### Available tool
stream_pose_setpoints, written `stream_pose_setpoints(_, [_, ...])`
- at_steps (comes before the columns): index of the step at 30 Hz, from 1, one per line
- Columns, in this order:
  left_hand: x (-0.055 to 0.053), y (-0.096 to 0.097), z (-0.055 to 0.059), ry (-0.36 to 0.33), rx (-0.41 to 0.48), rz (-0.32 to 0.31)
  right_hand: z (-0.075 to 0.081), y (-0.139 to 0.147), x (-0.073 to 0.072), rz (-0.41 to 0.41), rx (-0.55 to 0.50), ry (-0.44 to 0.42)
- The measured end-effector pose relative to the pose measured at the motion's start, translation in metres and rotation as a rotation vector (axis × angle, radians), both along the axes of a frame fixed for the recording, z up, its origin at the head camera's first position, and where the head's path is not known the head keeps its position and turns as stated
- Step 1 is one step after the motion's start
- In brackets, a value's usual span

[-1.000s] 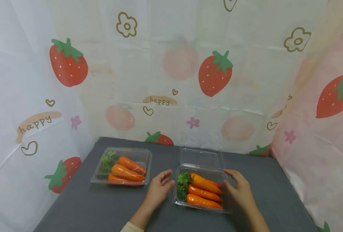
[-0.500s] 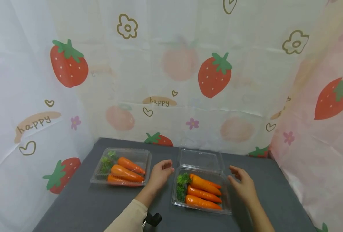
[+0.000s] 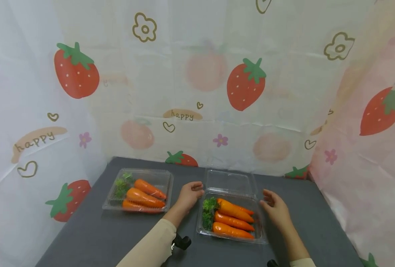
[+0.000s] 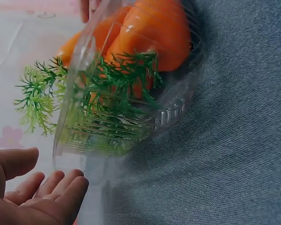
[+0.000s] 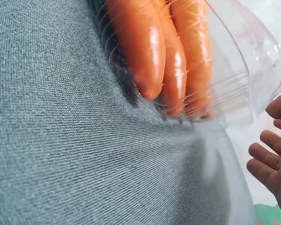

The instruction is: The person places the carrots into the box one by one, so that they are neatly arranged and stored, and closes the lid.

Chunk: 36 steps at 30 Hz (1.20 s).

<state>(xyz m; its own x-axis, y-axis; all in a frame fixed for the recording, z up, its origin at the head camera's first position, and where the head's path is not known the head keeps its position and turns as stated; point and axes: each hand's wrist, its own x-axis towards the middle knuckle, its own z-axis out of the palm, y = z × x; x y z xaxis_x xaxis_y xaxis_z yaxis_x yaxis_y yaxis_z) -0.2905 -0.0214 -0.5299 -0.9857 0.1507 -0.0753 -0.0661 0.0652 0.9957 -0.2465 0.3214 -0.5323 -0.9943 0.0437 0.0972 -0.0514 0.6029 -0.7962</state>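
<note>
An open clear plastic clamshell box (image 3: 232,241) stands right of the table's middle, its lid (image 3: 230,182) folded back toward the curtain. Several orange carrots (image 3: 233,221) lie side by side inside, their green tops (image 3: 210,204) at the left end. My left hand (image 3: 189,194) hovers at the box's back left corner, fingers loosely extended and holding nothing; the left wrist view shows the palm up, just off the rim. On the other side my right hand (image 3: 276,209) is held beside the right edge, fingers relaxed and apart from the plastic in the right wrist view.
A second clear box (image 3: 108,204), closed, sits on the left with carrots (image 3: 145,198) and greens in it. The dark grey table (image 3: 130,237) backs onto a white curtain (image 3: 197,89) printed with strawberries, with more curtain on both sides.
Both hands have moved away from the box's sides and slightly back toward the lid hinge. More of the left sleeve shows. The box and carrots have stayed in place.
</note>
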Motion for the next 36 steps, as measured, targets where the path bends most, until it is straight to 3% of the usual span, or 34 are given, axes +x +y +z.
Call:
stream_pose_setpoints(12, [-0.009, 0.001, -0.012, 0.000, 0.023, -0.078, -0.010, 0.004, -0.004, 0.032, -0.088, -0.042])
stream_pose_setpoints(23, [-0.014, 0.003, -0.016, 0.001, 0.037, -0.074, -0.008, 0.003, -0.005, 0.073, -0.211, -0.090])
stream_pose_setpoints(36, [-0.011, 0.003, -0.017, 0.025, 0.091, -0.059, -0.010, 0.000, -0.007, 0.121, -0.304, -0.090])
